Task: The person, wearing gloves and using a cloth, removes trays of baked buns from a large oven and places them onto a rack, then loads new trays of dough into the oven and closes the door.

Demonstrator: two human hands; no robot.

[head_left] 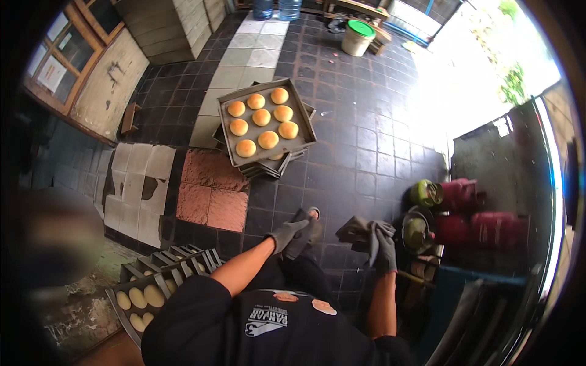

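My left hand (285,236), in a grey glove, is closed on what looks like a folded dark cloth (298,245), partly hidden against my leg. My right hand (384,251), also gloved in grey, grips a bunched dark cloth (354,230) that sticks out to its left. Neither hand touches a tray. Ahead of my hands, on the floor, a metal baking tray (297,146) carries several round golden-brown buns (261,117). It tops a stack of trays (267,171) set at differing angles.
At lower left, a stack of trays (125,274) holds pale buns (138,297). Green and dark pink gas cylinders (455,195) stand at right beside a dark panel (500,152). Farther off are a green-lidded bucket (357,43) and blue water jugs (289,8). Rough reddish tiles (207,183) interrupt the dark tiled floor.
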